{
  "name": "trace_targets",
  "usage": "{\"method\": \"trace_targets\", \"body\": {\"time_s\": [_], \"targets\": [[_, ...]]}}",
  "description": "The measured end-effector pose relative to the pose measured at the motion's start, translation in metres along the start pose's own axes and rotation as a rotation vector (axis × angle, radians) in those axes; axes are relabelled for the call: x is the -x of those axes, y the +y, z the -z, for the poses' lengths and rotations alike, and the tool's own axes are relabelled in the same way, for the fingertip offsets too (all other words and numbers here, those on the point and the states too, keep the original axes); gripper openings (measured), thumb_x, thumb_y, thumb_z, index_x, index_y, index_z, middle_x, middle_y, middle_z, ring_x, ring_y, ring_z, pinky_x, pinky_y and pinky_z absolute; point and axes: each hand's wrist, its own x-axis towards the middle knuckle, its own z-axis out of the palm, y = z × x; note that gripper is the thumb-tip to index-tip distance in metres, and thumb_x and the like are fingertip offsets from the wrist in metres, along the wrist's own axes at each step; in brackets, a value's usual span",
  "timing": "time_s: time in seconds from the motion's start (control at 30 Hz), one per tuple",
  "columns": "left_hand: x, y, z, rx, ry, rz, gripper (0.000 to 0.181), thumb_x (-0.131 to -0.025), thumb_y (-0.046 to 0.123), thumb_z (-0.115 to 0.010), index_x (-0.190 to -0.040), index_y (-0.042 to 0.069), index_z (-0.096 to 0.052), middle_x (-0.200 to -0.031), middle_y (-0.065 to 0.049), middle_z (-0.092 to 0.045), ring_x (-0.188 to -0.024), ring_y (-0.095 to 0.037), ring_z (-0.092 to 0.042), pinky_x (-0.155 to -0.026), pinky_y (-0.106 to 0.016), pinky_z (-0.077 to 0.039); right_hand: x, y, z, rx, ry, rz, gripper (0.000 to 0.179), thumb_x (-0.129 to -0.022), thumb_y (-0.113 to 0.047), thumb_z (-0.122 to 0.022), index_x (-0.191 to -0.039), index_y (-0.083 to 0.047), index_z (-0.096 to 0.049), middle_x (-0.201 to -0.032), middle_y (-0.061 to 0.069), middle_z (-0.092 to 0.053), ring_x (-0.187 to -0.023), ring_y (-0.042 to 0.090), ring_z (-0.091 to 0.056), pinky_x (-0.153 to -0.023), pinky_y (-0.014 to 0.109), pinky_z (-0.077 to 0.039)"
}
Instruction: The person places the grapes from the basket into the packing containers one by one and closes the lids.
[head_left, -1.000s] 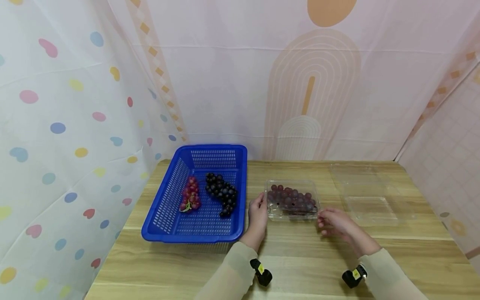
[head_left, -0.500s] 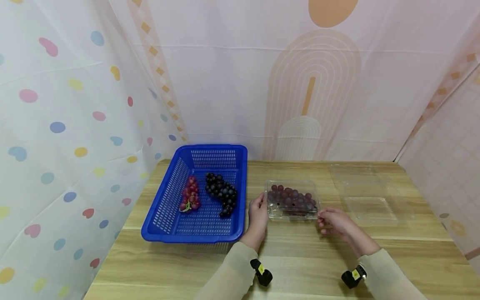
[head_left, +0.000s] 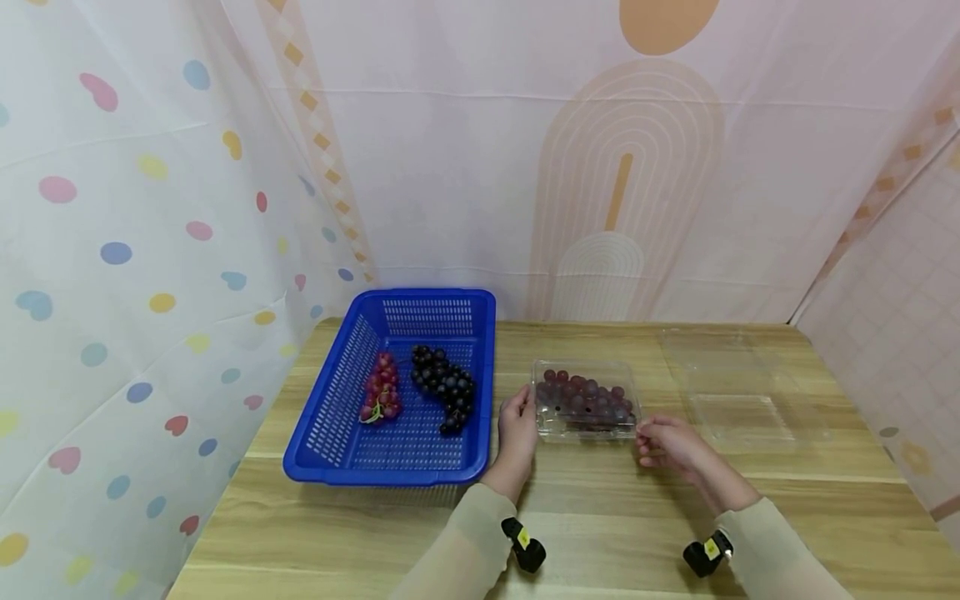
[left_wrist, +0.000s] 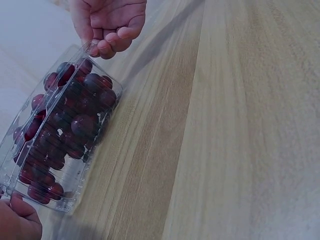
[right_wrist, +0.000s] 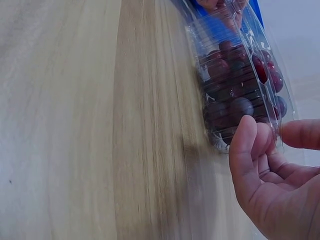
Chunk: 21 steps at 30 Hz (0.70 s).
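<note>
1. Left hand: forearm slants forward and inward; fingers point away from the person. Thumb and fingers hold the box at its left end.
2. Right hand: forearm slants forward and inward from the other side. Thumb and forefinger pinch the box's near right corner; the other fingers are bent toward the palm.
3. The box, of clear plastic, lies between the two hands on the surface, touched by both. Dark red grapes show through its walls.
4. Basket, blue: just beside the left hand, on its outer side. Inside are a red bunch and a black bunch, the black one nearer that hand.
5. Clear container: to the right of and beyond the right hand, apart from it.
6. Wrists: a black device sits behind each hand, at the sleeve cuff.
</note>
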Motion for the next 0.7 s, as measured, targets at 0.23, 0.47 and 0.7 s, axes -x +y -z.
{"method": "trace_targets", "body": {"time_s": [0.23,0.47,0.7], "targets": [[0.000,0.000,0.000,-0.001,0.005,-0.003,0.035,-0.097,0.006,-0.047,-0.128,-0.009,-0.053,-0.113,-0.021,-0.055,-0.108,-0.031,-0.052,-0.096,-0.043,-0.043,0.001,-0.002,0.002,0.031,-0.046,-0.013,0.018,-0.098,-0.013,-0.040,-0.096,0.002,-0.051,-0.079,0.000,-0.055,-0.070,0.011,-0.055,-0.066,0.027,-0.053],[-0.001,-0.001,0.000,-0.021,0.008,-0.010,0.035,-0.097,0.006,-0.047,-0.128,-0.010,-0.053,-0.112,-0.021,-0.056,-0.107,-0.031,-0.053,-0.096,-0.042,-0.043,-0.002,-0.012,0.005,0.041,-0.021,-0.060,0.021,-0.095,-0.015,-0.038,-0.107,0.002,-0.037,-0.084,0.006,-0.051,-0.072,0.014,-0.054,-0.062,0.026,-0.052],[-0.001,-0.002,0.001,-0.047,0.015,-0.018,0.034,-0.096,0.005,-0.047,-0.126,-0.009,-0.055,-0.110,-0.020,-0.057,-0.103,-0.030,-0.054,-0.091,-0.041,-0.045,-0.009,-0.022,0.008,0.067,0.053,-0.039,0.048,-0.100,-0.017,-0.034,-0.136,0.014,-0.025,-0.111,0.014,-0.044,-0.078,0.010,-0.048,-0.067,0.024,-0.051]]}}
